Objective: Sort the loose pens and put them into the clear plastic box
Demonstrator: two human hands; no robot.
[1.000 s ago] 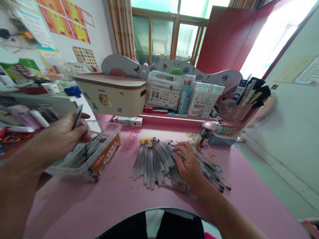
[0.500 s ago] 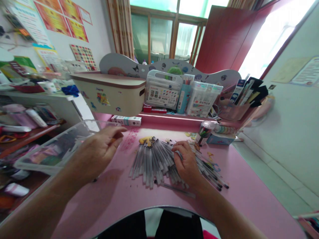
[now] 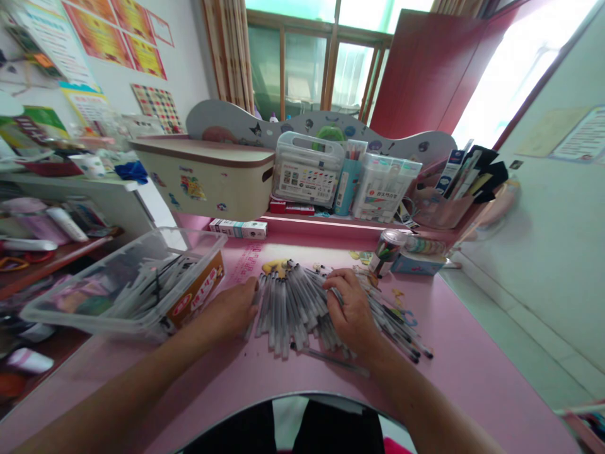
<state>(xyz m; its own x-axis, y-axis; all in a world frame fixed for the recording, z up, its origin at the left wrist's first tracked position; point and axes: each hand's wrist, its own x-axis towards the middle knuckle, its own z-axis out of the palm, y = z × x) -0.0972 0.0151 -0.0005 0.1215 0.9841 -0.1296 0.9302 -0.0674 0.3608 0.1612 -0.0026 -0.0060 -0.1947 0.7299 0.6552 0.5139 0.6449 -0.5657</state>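
Note:
A fan of clear, slim pens (image 3: 283, 315) with dark ends lies on the pink desk (image 3: 198, 384). At the fan's left edge, my left hand (image 3: 236, 307) has its fingers closed on a pen (image 3: 249, 329). My right hand (image 3: 352, 312) rests over the right part of the fan, thumb and fingers curled round some pens; its palm hides part of them. One loose pen (image 3: 326, 359) lies crosswise in front of the fan. More pens with black ends (image 3: 401, 337) spread out to the right of my right hand.
A clear plastic bin (image 3: 142, 328) holding pens stands left of my left forearm. At the back are a lidded cream box (image 3: 222, 189), a clear carry case (image 3: 309, 173) and marker sets (image 3: 385, 192). A jar of pens (image 3: 388, 252) stands at the back right.
My left hand has moved from above the clear bin, right and down to the left edge of the fan, and closed on a pen. My right hand has barely moved.

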